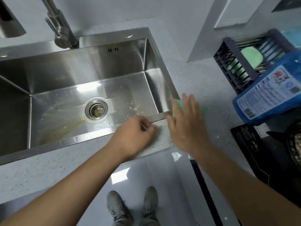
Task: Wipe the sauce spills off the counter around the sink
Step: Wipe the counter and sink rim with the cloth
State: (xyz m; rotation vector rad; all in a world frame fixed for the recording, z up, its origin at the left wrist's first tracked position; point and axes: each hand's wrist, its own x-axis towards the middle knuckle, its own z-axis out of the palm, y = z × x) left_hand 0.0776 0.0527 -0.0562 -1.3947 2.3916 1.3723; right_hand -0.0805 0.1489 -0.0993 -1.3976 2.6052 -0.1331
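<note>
My right hand (187, 124) lies flat with straight fingers on a green cloth (178, 104), pressing it onto the speckled grey counter (208, 88) just right of the steel sink's (156, 56) front right corner. Only the cloth's edges show round the hand. Beside it, my left hand (135, 136) rests on the counter at the sink's front rim with fingers curled; nothing shows in its grip. Yellow-brown sauce streaks (65, 128) and specks lie on the sink floor near the drain (96, 110).
A tap (62, 32) stands behind the sink. On the right are a dark dish rack (228, 62) with a green item in it, a blue detergent pack (268, 95), and a black hob (250, 144) with a pan. The counter's front edge runs under my forearms.
</note>
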